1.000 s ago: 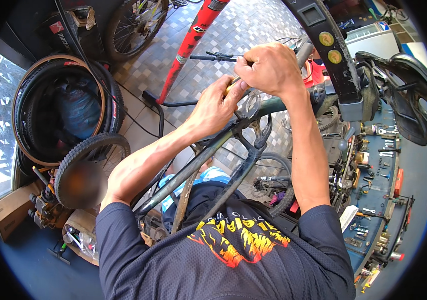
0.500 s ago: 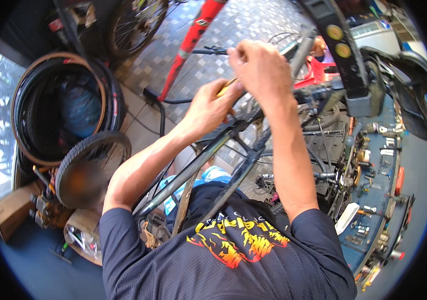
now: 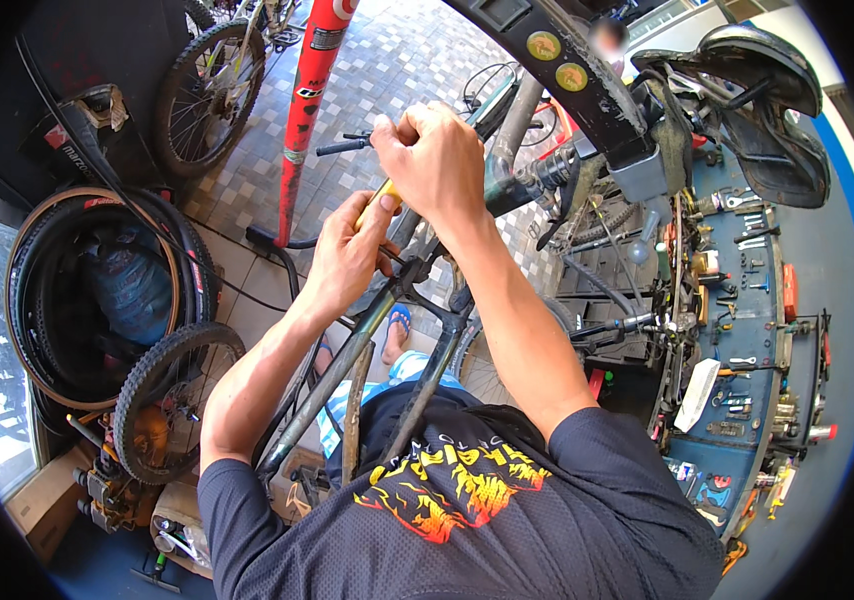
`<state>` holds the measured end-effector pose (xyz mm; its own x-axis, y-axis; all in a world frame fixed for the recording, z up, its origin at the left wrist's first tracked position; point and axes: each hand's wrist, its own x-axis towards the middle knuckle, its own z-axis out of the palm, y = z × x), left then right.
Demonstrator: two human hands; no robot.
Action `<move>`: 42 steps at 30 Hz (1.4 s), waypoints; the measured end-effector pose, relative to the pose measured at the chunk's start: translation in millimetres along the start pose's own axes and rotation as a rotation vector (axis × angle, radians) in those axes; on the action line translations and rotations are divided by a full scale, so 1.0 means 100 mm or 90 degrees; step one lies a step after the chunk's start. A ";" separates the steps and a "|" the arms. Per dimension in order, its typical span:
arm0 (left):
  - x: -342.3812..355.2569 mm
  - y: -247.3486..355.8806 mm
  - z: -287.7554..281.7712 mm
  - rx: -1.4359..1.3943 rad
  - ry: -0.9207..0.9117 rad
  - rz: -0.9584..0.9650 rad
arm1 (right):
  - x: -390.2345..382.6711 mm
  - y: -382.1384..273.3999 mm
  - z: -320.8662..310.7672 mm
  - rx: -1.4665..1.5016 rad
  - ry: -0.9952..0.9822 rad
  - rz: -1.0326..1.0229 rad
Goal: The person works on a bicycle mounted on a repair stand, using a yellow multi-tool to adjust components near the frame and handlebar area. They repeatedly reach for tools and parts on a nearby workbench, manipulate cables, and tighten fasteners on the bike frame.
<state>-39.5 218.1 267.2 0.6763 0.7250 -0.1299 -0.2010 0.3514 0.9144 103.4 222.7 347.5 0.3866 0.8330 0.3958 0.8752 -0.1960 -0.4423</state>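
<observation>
Both hands meet over a dark bicycle frame (image 3: 362, 345), which stands in front of my body. The fingers of my left hand (image 3: 347, 250) are closed around a tool with a yellow handle (image 3: 375, 205). Just above it, my right hand (image 3: 434, 165) is curled into a fist over the upper end of that handle, hiding it. The tool's lower end is lost among the frame tubes, so its exact kind does not show. Beyond the fist, a black grip with a lever (image 3: 342, 147) sticks out to the left.
A red stand post (image 3: 309, 100) rises ahead on the left. Tyres (image 3: 22, 290) and a small wheel (image 3: 130, 425) stack at the left. A black clamp arm (image 3: 547, 65) and a saddle (image 3: 762, 75) fill the upper right. Hand tools lie along a blue bench (image 3: 692, 450) at the right.
My view has shifted, so the frame, bench and stand sit differently in the picture. Both hands remain together at the yellow handle, with more of it showing now.
</observation>
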 end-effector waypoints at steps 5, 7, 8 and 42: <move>-0.03 -0.04 0.01 0.020 0.026 -0.025 | 0.17 0.17 0.17 0.029 -0.190 0.163; -0.06 -0.06 -0.01 0.008 0.029 -0.030 | 0.22 0.31 0.26 0.010 -0.265 0.163; -0.08 -0.07 -0.02 -0.006 0.030 -0.014 | 0.23 0.38 0.31 0.005 -0.303 0.161; 0.50 -0.22 -0.42 0.275 -0.234 0.386 | 0.04 -0.04 -0.02 1.636 -0.141 0.424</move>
<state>-31.4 271.3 224.1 0.7417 0.4492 0.4980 -0.3666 -0.3503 0.8619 102.0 225.7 352.6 0.1601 0.9864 -0.0370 -0.9864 0.1585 -0.0431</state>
